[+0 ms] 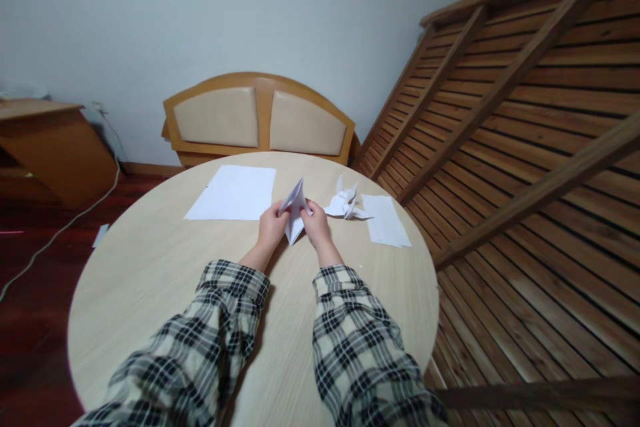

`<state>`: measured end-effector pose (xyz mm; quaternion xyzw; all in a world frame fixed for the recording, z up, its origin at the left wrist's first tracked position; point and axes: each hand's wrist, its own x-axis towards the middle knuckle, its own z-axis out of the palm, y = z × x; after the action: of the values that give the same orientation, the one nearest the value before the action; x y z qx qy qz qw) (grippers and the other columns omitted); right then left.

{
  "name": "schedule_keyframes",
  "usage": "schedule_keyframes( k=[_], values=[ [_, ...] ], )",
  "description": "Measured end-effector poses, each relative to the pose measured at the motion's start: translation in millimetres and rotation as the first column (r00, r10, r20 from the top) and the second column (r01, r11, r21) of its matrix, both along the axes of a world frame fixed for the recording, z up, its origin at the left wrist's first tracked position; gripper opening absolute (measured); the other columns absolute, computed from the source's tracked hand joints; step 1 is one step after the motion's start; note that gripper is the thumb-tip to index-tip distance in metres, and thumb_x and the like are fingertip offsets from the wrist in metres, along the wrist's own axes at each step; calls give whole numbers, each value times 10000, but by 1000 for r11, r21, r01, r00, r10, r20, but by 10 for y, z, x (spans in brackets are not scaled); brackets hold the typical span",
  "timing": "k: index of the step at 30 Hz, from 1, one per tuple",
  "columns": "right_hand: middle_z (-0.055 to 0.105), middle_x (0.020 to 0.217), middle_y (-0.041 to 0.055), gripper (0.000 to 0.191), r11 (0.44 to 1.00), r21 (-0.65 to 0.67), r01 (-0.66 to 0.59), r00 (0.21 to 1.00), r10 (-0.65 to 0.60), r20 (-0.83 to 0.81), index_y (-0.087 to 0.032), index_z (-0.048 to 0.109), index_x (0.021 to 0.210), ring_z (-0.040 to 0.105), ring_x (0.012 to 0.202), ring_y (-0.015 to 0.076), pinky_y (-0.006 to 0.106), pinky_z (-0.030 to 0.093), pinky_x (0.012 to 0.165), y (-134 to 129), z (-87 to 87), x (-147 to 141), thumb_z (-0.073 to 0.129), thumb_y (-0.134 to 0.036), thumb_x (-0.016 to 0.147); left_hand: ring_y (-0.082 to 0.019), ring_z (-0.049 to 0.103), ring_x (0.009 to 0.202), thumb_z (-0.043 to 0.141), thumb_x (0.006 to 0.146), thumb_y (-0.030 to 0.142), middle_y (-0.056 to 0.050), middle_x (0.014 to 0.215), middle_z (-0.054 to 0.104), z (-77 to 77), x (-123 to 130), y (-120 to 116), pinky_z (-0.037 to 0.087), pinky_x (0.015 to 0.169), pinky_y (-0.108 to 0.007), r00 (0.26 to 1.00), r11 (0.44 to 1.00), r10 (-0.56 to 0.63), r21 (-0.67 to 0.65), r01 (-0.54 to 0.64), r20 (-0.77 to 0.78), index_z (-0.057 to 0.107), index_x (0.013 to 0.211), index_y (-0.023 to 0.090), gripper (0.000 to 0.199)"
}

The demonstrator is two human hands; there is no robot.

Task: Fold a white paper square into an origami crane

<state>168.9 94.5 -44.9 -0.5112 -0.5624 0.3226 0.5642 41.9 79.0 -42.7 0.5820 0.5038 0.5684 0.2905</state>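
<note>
A folded white paper (295,219), creased into a slim diamond with layered flaps slightly parted, is held with its tips toward the far and near edges of the tabletop (150,273).

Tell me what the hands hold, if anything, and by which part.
Both hold one folded paper: the left hand grips its left side, the right hand its right side, with the top and bottom points left free.

is pinching folded paper (294,223) in left hand (271,225) and right hand (317,223) above a table (150,293). is wearing plaid sleeves (225,307). is working between sheets (235,193) on the left and origami (345,202) and smaller sheets (385,221) on the right. is facing a headboard (265,107) and wall (300,7), with slats (525,127) at far right.
</note>
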Motion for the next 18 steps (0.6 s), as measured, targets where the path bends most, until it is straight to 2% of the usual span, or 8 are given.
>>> schedule_keyframes(
  k=[2, 4, 6, 12, 18],
  values=[
    [783, 1036, 85, 296, 999, 7, 31, 999, -31, 20, -170, 763, 1022, 702, 991, 254, 376, 535, 937, 4, -16, -6, 556, -217, 815, -248, 680, 832, 567, 848, 258, -86, 888, 775, 8, 0, -18, 502, 802, -347, 998, 998, 62, -2, -62, -25, 769, 919, 145, 243],
    [787, 1024, 93, 284, 997, 10, 76, 997, -76, 32, -173, 770, 1006, 705, 995, 267, 394, 533, 946, 10, -37, -4, 555, -222, 827, -237, 650, 727, 561, 879, 312, -79, 756, 744, 14, -7, -27, 475, 718, -334, 993, 994, 105, -3, -106, -46, 749, 796, 143, 266],
    [789, 1045, 85, 285, 994, 17, 108, 993, -109, 35, -187, 776, 1001, 704, 1028, 265, 397, 522, 977, 19, -58, 0, 558, -197, 818, -227, 633, 689, 554, 889, 316, -75, 712, 727, 19, -18, -28, 448, 676, -322, 990, 991, 130, 1, -130, -60, 727, 734, 148, 286],
    [775, 1137, 84, 343, 991, 45, 129, 992, -129, 7, -182, 788, 1016, 696, 1111, 240, 382, 507, 1037, 38, -83, -16, 527, -117, 804, -229, 651, 750, 541, 889, 272, -100, 831, 766, 37, -55, -27, 446, 702, -326, 988, 990, 144, 16, -143, -57, 752, 833, 150, 250],
    [764, 1172, 85, 432, 986, 90, 144, 989, -140, -39, -185, 791, 1042, 684, 1144, 222, 385, 490, 1073, 12, -75, -14, 486, -55, 765, -249, 654, 810, 528, 909, 270, -125, 878, 766, 44, -57, -23, 474, 787, -371, 990, 990, 139, 19, -140, 20, 757, 868, 146, 264]
  ],
)
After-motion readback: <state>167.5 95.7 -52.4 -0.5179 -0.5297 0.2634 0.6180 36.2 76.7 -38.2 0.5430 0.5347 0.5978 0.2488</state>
